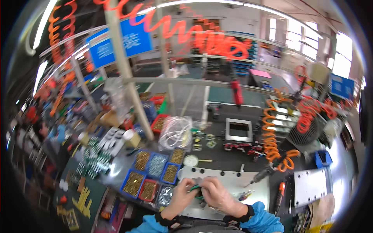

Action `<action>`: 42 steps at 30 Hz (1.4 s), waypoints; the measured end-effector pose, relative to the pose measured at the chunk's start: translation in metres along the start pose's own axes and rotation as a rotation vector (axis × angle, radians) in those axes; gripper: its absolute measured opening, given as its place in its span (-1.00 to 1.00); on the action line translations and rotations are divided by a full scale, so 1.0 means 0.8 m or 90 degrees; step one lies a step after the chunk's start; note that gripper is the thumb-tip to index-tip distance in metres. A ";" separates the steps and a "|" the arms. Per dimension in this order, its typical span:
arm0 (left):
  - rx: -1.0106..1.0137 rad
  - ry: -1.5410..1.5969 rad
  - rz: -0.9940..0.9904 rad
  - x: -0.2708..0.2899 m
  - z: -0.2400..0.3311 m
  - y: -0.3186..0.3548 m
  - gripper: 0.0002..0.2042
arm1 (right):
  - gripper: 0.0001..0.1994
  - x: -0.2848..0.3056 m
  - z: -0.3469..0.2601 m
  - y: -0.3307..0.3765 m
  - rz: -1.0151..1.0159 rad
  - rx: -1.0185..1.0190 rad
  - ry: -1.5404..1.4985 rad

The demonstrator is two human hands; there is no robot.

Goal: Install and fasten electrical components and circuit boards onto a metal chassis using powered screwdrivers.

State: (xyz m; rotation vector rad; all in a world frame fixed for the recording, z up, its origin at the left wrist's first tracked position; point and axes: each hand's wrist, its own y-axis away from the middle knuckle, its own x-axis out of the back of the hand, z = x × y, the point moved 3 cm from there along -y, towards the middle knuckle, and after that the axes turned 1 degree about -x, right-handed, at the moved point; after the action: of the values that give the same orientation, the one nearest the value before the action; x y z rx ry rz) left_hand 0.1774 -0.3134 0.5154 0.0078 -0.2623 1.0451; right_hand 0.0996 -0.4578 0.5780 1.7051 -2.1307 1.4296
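My left hand (182,197) and my right hand (218,196) meet over a pale metal plate (229,179) with dark round holes along its far side. Both have their fingers pinched together around a small green part (194,187). A greyish bit shows at its far end; the fingers cover most of it, so its exact kind is hidden. Right of my right hand, a few small coloured pieces (244,195) lie on the plate. A power screwdriver (262,174) on an orange coiled hose rests with its tip over the plate's right part.
Left of the plate stand blue bins (133,184) and a red bin (148,190) of small brass-coloured and silver hardware. Green circuit boards (93,157) pile up farther left. A red screwdriver (236,92) hangs ahead. Another white plate (310,187) lies right, beside an orange-handled tool (280,190).
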 end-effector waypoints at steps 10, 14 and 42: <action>-0.200 -0.077 -0.012 0.024 0.015 -0.016 -0.86 | -0.85 -0.057 0.045 0.000 -0.523 0.058 0.245; -0.427 -0.224 -0.141 -0.005 0.038 -0.016 -0.88 | -0.50 -0.103 0.036 0.058 -0.868 0.126 0.291; -0.077 0.201 -0.007 -0.044 0.022 0.001 -0.77 | -0.52 -0.108 0.055 -0.052 -0.107 -0.564 -0.767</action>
State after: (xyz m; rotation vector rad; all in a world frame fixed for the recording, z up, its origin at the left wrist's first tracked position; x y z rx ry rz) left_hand 0.1560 -0.3453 0.5243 -0.2622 -0.0380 1.0027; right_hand 0.1867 -0.4222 0.5303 2.3419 -2.2330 -0.8192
